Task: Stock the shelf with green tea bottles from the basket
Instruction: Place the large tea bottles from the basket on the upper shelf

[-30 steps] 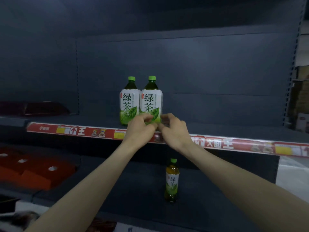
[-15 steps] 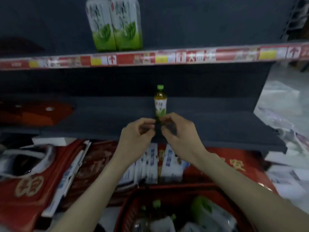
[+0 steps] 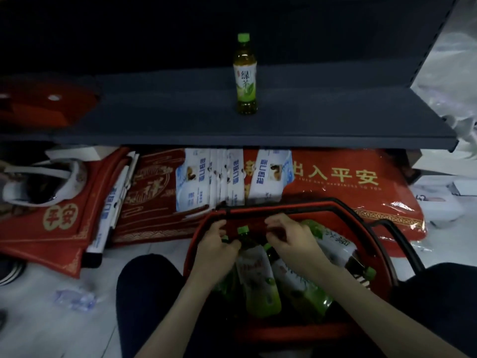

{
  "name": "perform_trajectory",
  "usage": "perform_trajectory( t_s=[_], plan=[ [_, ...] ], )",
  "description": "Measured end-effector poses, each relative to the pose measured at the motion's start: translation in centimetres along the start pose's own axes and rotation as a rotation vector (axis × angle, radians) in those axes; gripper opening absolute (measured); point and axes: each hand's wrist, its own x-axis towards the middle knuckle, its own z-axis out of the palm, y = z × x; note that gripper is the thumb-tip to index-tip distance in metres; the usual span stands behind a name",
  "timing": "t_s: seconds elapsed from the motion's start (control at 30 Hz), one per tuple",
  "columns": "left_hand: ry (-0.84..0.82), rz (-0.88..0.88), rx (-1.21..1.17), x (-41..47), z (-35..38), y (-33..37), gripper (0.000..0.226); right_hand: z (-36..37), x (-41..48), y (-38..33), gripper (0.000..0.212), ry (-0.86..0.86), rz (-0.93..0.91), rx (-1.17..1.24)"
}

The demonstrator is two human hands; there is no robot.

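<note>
A red shopping basket (image 3: 284,206) stands on the floor between my knees and holds several green tea bottles lying on their sides. My left hand (image 3: 215,245) hovers inside it with loosely curled fingers, the thumb beside the neck of a green-capped bottle (image 3: 258,275). My right hand (image 3: 293,241) is just to the right, fingers also loosely curled, over another bottle (image 3: 299,288). A third bottle (image 3: 338,245) lies at the basket's right side. One small green tea bottle (image 3: 245,81) stands upright on the dark lower shelf (image 3: 335,120).
Under the shelf lie red mats with gold characters (image 3: 335,177) and blue-and-white packets (image 3: 201,182). A red item (image 3: 46,104) sits at the shelf's left end. Clear plastic wrapping (image 3: 451,73) piles up at the right. My dark-trousered knee (image 3: 147,293) is left of the basket.
My view has dropped from the upper shelf with two large bottles down to the floor. Both hands have come down from the shelf edge into the basket.
</note>
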Motion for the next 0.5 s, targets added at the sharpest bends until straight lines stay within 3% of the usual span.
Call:
perform_trajectory(
  t_s=[0.13, 0.2, 0.33, 0.4, 0.5],
  plan=[
    [-0.190, -0.098, -0.039, -1.0, 0.6, -0.6, 0.056, 1.6, -0.9, 1.4, 0.045, -0.082, 0.090, -0.002],
    [-0.261, -0.095, -0.034, -1.1, 1.1, -1.2, 0.041, 2.2, -1.2, 1.5, 0.053, -0.181, 0.163, -0.036],
    [-0.293, -0.101, 0.003, -0.4, 2.4, -3.1, 0.036, 3.2, -2.2, 1.0, 0.036, -0.326, 0.150, -0.076],
    [-0.257, -0.095, -0.013, 0.2, 3.1, -4.0, 0.045, 4.2, -2.6, 1.2, 0.048, -0.307, 0.130, -0.117],
    [-0.228, -0.149, -0.018, 0.6, 3.5, -3.9, 0.041, 6.0, -2.8, 1.6, 0.089, -0.313, 0.196, -0.211]
  ],
)
